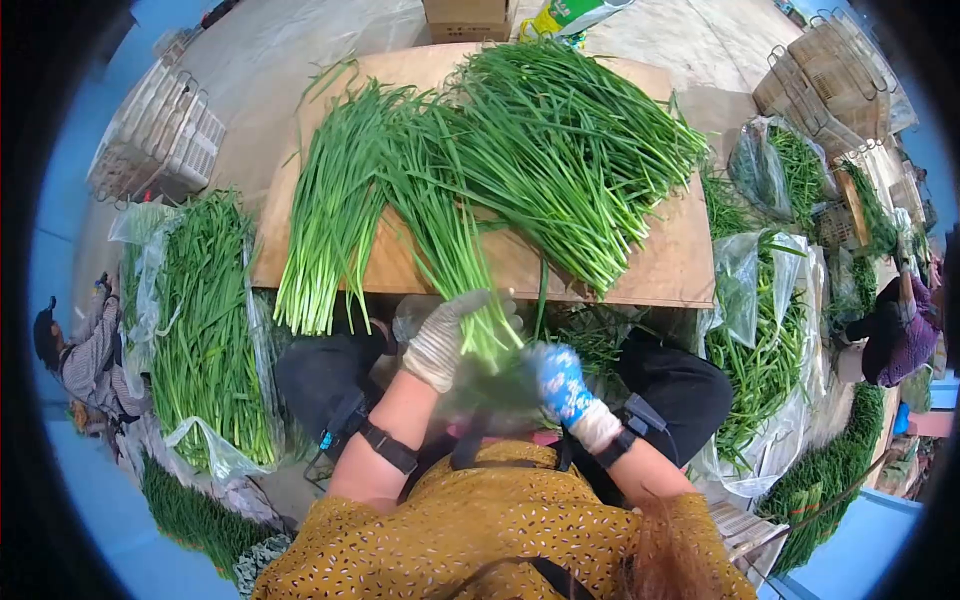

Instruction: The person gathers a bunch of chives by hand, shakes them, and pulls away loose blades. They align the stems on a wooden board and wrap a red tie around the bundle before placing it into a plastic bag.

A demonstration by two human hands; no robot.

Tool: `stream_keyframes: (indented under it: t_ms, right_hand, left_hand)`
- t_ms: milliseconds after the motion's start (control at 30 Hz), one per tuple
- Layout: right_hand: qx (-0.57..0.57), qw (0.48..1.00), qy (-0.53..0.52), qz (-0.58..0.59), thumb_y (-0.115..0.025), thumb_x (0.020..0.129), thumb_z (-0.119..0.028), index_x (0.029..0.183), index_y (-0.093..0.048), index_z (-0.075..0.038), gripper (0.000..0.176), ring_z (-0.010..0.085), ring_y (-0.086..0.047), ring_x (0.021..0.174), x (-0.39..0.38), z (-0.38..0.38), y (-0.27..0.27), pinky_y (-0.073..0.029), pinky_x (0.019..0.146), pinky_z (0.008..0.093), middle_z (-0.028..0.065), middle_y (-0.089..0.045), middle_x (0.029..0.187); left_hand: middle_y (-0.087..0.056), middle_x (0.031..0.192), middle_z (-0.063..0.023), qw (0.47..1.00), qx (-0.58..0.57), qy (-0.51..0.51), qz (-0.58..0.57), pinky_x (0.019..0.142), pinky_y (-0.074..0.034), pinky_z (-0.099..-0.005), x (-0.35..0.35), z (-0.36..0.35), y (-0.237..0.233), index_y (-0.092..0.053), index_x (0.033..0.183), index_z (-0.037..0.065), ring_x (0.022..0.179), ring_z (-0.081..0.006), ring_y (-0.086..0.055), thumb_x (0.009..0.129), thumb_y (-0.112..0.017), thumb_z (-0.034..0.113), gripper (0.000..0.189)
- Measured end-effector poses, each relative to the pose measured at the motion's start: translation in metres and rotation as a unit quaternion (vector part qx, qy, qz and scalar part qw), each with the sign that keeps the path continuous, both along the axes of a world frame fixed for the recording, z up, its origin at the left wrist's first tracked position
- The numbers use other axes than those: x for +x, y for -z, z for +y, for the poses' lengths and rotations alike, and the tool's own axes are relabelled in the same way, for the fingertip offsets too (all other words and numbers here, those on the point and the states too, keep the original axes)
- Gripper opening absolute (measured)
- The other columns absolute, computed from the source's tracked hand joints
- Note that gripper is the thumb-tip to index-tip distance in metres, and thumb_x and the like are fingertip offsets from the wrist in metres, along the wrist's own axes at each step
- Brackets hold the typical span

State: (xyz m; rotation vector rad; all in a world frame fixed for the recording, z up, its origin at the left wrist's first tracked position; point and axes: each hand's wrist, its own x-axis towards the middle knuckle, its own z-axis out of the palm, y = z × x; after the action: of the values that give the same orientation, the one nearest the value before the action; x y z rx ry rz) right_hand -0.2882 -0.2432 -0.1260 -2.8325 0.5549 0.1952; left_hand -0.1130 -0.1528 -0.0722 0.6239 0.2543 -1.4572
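Observation:
My left hand [445, 340], in a whitish knit glove, is closed around a bunch of garlic chives [440, 225] near its pale stem ends. The leafy end of that bunch lies back on the wooden board [400, 268], and its cut ends stick out over the near edge. Just right of those ends is my right hand [565, 385], in a blue patterned glove with a white cuff. Its fingers are smeared by motion, so I cannot make out whether it holds anything. A smaller pile of chives [325, 220] lies left on the board, a larger heap [575, 150] right.
Plastic-lined containers of greens stand at left [200, 330] and right [765, 340]. Stacked crates [165, 130] are at far left, more crates [830, 85] at far right. A cardboard box [467, 20] is behind the board. One person [90, 350] sits at left, another [900, 320] at right.

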Motion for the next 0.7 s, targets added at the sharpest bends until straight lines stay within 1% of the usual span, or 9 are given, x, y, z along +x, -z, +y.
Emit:
stream_keyframes:
  t_ms: [67,167,233,267,300,367,500,600,700]
  right_hand:
    - [0.001,0.971,-0.136,0.198,-0.061,0.073,-0.016,0.081,-0.066,-0.015,0.010,0.0263,-0.065,0.069,-0.045,0.006,0.054,-0.052,0.059,0.0382,0.0069,-0.064,0.076]
    - [0.051,0.999,-0.005,0.009,-0.062,0.074,-0.019,0.082,-0.068,-0.013,0.011,0.0270,-0.064,0.069,-0.036,-0.024,-0.017,-0.051,0.059,0.0374,0.0057,-0.065,0.076]
    - [-0.011,0.944,0.072,-0.321,-0.071,0.071,-0.010,0.089,-0.065,-0.013,0.019,0.0281,-0.060,0.067,-0.013,-0.062,-0.067,-0.048,0.056,0.0364,0.0086,-0.061,0.074]
    - [-0.009,0.927,0.142,-0.346,-0.073,0.068,-0.007,0.092,-0.065,-0.012,0.025,0.0293,-0.059,0.066,-0.003,-0.075,-0.083,-0.047,0.057,0.0372,0.0094,-0.061,0.074]
    - [-0.082,0.903,0.159,-0.391,-0.073,0.068,-0.008,0.090,-0.065,-0.011,0.024,0.0308,-0.059,0.068,0.011,-0.086,-0.090,-0.047,0.060,0.0386,0.0104,-0.062,0.075]
    - [-0.095,0.936,0.139,-0.308,-0.072,0.067,-0.007,0.088,-0.065,-0.010,0.023,0.0315,-0.060,0.072,0.027,-0.111,-0.075,-0.048,0.063,0.0392,0.0106,-0.063,0.077]
    - [-0.079,0.928,0.150,-0.332,-0.071,0.065,-0.005,0.083,-0.065,-0.010,0.020,0.0325,-0.061,0.075,0.037,-0.103,-0.063,-0.049,0.064,0.0399,0.0110,-0.064,0.080]
    - [0.000,0.895,0.118,-0.431,-0.069,0.060,-0.003,0.078,-0.066,-0.009,0.020,0.0325,-0.062,0.068,0.034,-0.066,-0.068,-0.049,0.060,0.0410,0.0116,-0.065,0.078]
    - [0.037,0.902,0.105,-0.418,-0.071,0.058,-0.001,0.077,-0.068,-0.008,0.020,0.0305,-0.063,0.066,0.029,-0.038,-0.056,-0.050,0.060,0.0376,0.0110,-0.066,0.076]
  left_hand:
    - [-0.064,0.097,-0.0093,0.999,-0.019,-0.048,-0.003,0.092,-0.050,-0.0467,-0.001,0.001,-0.009,-0.051,0.118,-0.004,0.088,-0.0241,-0.064,0.085,-0.062,0.013,0.038]
    - [-0.051,0.083,0.0000,0.987,-0.132,-0.075,0.045,0.099,-0.046,-0.0433,0.011,0.003,0.008,-0.042,0.123,-0.001,0.075,-0.0144,-0.055,0.084,-0.064,0.009,0.046]
    - [-0.051,0.083,0.0000,0.965,-0.222,-0.097,0.100,0.095,-0.048,-0.0418,0.008,0.003,0.001,-0.044,0.124,0.001,0.074,-0.0141,-0.054,0.084,-0.064,0.008,0.045]
    - [-0.051,0.083,0.0001,0.957,-0.244,-0.111,0.107,0.094,-0.048,-0.0414,0.007,0.003,-0.005,-0.044,0.125,0.002,0.074,-0.0139,-0.054,0.084,-0.064,0.008,0.046]
    - [-0.052,0.082,-0.0001,0.964,-0.229,-0.111,0.078,0.091,-0.049,-0.0404,0.007,0.000,-0.005,-0.045,0.124,0.003,0.074,-0.0145,-0.055,0.084,-0.065,0.008,0.045]
    - [-0.055,0.081,-0.0005,0.973,-0.200,-0.111,0.017,0.086,-0.052,-0.0382,0.011,-0.005,-0.005,-0.047,0.123,0.004,0.074,-0.0156,-0.058,0.083,-0.065,0.009,0.044]
    - [-0.063,0.079,-0.0065,0.978,0.072,-0.052,-0.188,0.067,-0.057,-0.0334,0.005,-0.013,-0.018,-0.056,0.114,0.002,0.072,-0.0238,-0.067,0.082,-0.067,0.014,0.036]
    - [-0.066,0.086,-0.0100,0.977,0.092,0.010,-0.190,0.067,-0.058,-0.0335,-0.004,-0.018,-0.006,-0.057,0.113,-0.001,0.073,-0.0232,-0.067,0.083,-0.067,0.017,0.037]
    - [-0.067,0.087,-0.0111,0.983,0.033,0.015,-0.178,0.064,-0.057,-0.0350,-0.014,-0.029,0.025,-0.060,0.106,-0.002,0.074,-0.0213,-0.066,0.085,-0.065,0.017,0.029]
